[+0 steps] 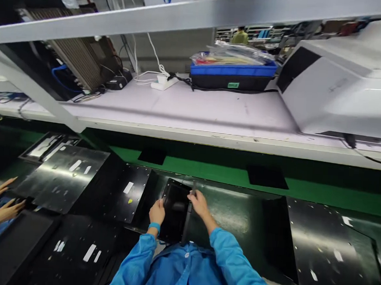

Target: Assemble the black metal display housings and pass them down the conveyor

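Observation:
A flat black rectangular panel (pixel 175 211) with a raised rim lies in front of my body, on the dark green work surface. My left hand (pixel 157 212) is closed on the panel's left edge, a blue band around its wrist. At the right edge my right hand (pixel 199 204) is closed around a thin dark strip (pixel 194 185), which sticks out beyond the fingers. Whether that strip is fixed to the panel I cannot tell. Just left of the panel stands a black metal box (pixel 127 190) with a white label and a yellow mark.
Larger black metal cases (pixel 64 171) stand to the left, near a co-worker's hands (pixel 7 211). Another black case (pixel 329 250) is at the right. Above the bench runs a white shelf (pixel 211 111) with a blue tray (pixel 233 70) and a white machine (pixel 342 83).

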### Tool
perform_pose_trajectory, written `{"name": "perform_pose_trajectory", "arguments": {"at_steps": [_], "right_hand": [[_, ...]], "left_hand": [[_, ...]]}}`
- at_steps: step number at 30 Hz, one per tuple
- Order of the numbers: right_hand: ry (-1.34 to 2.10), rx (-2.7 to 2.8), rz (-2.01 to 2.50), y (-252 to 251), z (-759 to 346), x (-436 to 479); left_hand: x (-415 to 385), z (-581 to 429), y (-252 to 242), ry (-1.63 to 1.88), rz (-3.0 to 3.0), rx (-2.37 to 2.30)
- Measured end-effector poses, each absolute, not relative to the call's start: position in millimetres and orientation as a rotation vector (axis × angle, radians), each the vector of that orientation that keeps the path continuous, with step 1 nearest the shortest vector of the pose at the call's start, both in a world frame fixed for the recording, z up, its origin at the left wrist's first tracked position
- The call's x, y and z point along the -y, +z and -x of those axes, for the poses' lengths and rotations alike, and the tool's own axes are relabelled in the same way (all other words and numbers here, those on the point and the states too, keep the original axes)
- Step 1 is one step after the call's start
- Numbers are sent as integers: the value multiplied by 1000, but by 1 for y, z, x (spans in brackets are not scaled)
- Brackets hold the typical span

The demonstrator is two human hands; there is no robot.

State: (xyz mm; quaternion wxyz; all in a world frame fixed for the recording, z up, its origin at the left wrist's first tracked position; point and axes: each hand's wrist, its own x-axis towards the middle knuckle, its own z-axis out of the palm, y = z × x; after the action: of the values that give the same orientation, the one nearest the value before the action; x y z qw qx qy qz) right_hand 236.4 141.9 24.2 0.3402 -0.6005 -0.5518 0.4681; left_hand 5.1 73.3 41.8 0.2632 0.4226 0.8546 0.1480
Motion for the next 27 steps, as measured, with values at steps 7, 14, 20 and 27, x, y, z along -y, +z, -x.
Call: {"name": "perform_pose_trajectory", "arguments": {"at_steps": [7, 14, 20, 27], "right_hand": [[1116, 1330, 2159, -6, -381, -158], [722, 1761, 2494, -8, -352, -216], [884, 2338, 1823, 25, -136, -372], [903, 2574, 1600, 24, 96, -500]], "left_hand": [[-57, 74, 70, 732, -1105, -2426], [-50, 188, 95, 850, -920, -2439], [-62, 223, 84, 866, -827, -2297], [-69, 218, 81, 763, -571, -2482]]}}
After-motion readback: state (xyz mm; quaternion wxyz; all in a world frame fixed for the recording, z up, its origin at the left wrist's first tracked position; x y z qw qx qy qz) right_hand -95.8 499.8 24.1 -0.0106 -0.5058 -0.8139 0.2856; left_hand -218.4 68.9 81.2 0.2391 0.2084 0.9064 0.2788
